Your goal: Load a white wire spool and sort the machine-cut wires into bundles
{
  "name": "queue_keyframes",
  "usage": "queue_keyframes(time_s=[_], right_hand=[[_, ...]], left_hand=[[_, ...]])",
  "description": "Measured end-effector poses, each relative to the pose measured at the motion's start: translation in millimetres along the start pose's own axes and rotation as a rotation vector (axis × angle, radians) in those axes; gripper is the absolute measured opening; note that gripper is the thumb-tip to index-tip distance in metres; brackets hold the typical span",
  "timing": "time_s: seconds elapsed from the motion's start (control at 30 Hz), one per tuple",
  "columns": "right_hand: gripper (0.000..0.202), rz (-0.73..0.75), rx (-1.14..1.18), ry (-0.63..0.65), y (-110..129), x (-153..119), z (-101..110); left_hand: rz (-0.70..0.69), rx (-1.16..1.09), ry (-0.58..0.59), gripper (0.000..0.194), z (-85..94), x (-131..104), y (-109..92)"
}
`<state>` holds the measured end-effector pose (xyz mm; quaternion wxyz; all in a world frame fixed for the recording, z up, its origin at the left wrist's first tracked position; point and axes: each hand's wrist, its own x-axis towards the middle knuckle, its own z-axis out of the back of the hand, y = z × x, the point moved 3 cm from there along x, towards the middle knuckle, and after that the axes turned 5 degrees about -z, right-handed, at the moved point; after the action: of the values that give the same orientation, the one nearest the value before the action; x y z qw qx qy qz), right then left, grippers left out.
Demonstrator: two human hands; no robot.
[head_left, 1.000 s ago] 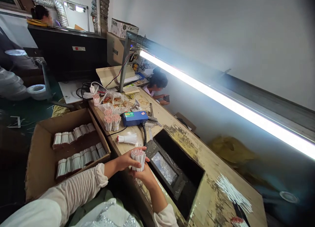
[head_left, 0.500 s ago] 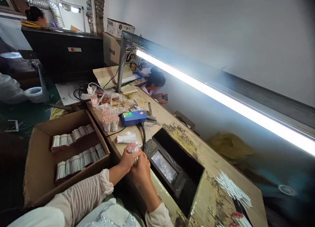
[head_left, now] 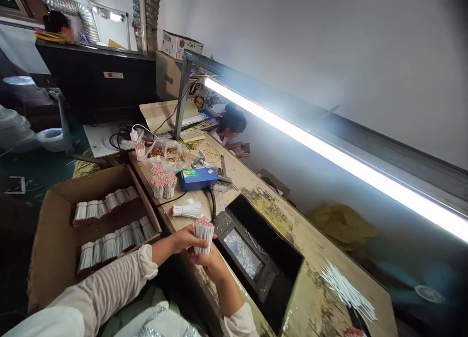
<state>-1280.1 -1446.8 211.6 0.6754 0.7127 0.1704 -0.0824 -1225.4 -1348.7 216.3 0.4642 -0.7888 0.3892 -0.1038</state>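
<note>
Upright between my hands is a bundle of thin white wires (head_left: pixel 203 237) with reddish tips at the top. My left hand (head_left: pixel 185 239) grips it from the left, thumb across its front. Below and to the right, my right hand (head_left: pixel 209 260) is closed around the lower part, with some fingers hidden behind it. A similar bundle (head_left: pixel 186 210) lies on its side on the workbench just beyond. Several more stand upright in a cluster (head_left: pixel 163 182). The cardboard box (head_left: pixel 54 244) at my left holds two rows of such bundles.
A black-walled recess with a small lit window (head_left: pixel 243 253) is set into the workbench (head_left: pixel 310 298). Behind the bundles sit a blue box (head_left: pixel 198 179) with a thick cable and a plastic bag (head_left: pixel 168 152). Loose white wires (head_left: pixel 349 290) lie at right. A tube lamp (head_left: pixel 310 138) hangs overhead. Two people are farther back.
The wire bundle has tipped more upright, so its white side now faces me. My left thumb has come across its front, and my right hand has shifted lower beneath it.
</note>
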Motion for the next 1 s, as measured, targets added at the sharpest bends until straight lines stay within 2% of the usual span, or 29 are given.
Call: queue_keyframes(time_s=[0.07,0.2,0.37,0.4,0.47,0.53,0.57,0.63,0.73,0.83,1.0], right_hand=[[0.027,-0.050,0.072,0.089,-5,1,-4],[0.032,-0.179,0.135,0.184,-13,9,-2],[0.039,-0.140,-0.151,0.219,-3,12,29],[0.040,-0.128,-0.189,0.159,-2,12,37],[0.048,-0.125,-0.168,-0.075,-5,13,49],[0.066,-0.104,-0.056,-0.325,-13,13,51],[0.074,-0.088,-0.016,-0.390,-18,14,47],[0.082,-0.044,-0.019,-0.411,-26,19,35],[0.078,0.062,-0.144,-0.426,-31,26,21],[0.077,0.168,-0.223,-0.443,-31,29,17],[0.087,0.210,-0.305,-0.444,-35,31,18]], left_hand=[[0.055,-0.049,0.058,0.074,1.9,1,3],[0.010,-0.179,-0.086,0.075,5.0,5,18],[-0.011,-0.235,-0.148,0.062,10.7,11,25],[-0.022,-0.215,-0.165,0.058,13.3,12,23],[-0.062,-0.129,-0.225,0.049,18.8,16,21],[-0.123,-0.017,-0.292,0.040,22.7,21,20],[-0.154,0.031,-0.310,0.036,23.1,23,21],[-0.214,0.096,-0.320,0.032,21.8,29,25],[-0.328,0.181,-0.315,0.031,19.1,33,29],[-0.458,0.346,-0.329,0.033,20.7,31,27],[-0.558,0.549,-0.294,0.041,28.1,27,27]])
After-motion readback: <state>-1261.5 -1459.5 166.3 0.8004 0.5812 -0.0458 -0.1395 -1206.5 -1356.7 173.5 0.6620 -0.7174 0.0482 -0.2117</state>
